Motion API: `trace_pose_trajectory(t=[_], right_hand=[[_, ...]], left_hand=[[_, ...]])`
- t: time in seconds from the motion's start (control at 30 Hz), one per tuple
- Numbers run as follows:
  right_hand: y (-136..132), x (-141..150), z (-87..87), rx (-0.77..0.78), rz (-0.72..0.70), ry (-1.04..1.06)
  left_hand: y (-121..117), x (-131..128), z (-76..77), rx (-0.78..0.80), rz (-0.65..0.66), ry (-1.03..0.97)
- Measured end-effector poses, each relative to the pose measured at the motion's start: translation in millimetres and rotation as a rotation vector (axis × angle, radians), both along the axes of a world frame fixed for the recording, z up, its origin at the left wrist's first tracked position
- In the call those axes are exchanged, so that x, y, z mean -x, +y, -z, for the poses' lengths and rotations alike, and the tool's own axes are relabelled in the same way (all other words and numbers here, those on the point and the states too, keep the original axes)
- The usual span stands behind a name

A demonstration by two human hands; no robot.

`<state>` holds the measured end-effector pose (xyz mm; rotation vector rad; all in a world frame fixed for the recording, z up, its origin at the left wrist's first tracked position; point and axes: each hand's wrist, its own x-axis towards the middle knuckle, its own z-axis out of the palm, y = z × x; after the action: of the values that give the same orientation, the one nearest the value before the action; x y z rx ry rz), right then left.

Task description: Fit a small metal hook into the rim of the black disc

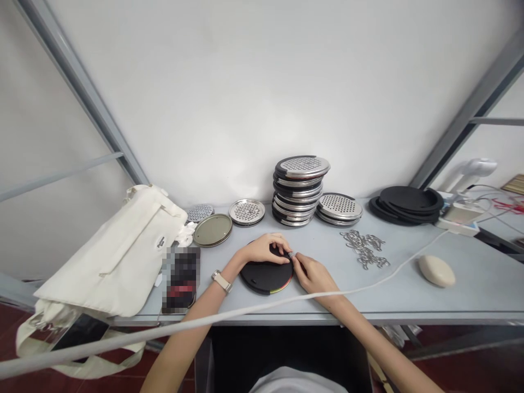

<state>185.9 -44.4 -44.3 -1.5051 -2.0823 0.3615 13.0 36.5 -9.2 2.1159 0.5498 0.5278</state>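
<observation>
A black round disc (260,275) lies on the table in front of me, with a shiny, coloured-looking stretch along its lower right rim. My left hand (264,249) reaches over its top, fingers curled toward the right rim and thumb against the disc. At that rim sits a small metal clip (291,255), pinched by my right hand (311,274) between thumb and forefinger. The fingertips hide part of the clip. Right of my hands lies a loose heap of metal wire clips (364,248).
Behind the disc stand a tall stack of perforated metal discs (301,191) and a shorter stack (339,207). Black discs (409,204) pile up right. A white cable (245,311) crosses in front of my forearms. Left are a cream bag (110,256) and a phone (180,278); right, a beige mouse (436,271).
</observation>
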Motion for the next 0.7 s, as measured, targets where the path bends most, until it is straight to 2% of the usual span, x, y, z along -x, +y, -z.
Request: trace_pose_trajectory(t=[0.37,0.7], right_hand=[[-0.3,-0.4,-1.7,0.004,0.015,0.018],[0.6,-0.7,-1.6,0.016,0.014,0.036]], left_hand=[[-0.4,0.0,-0.7,0.029,0.006,0.0],[-1.6,-1.3,-1.6,-0.008,-0.021,0.03]])
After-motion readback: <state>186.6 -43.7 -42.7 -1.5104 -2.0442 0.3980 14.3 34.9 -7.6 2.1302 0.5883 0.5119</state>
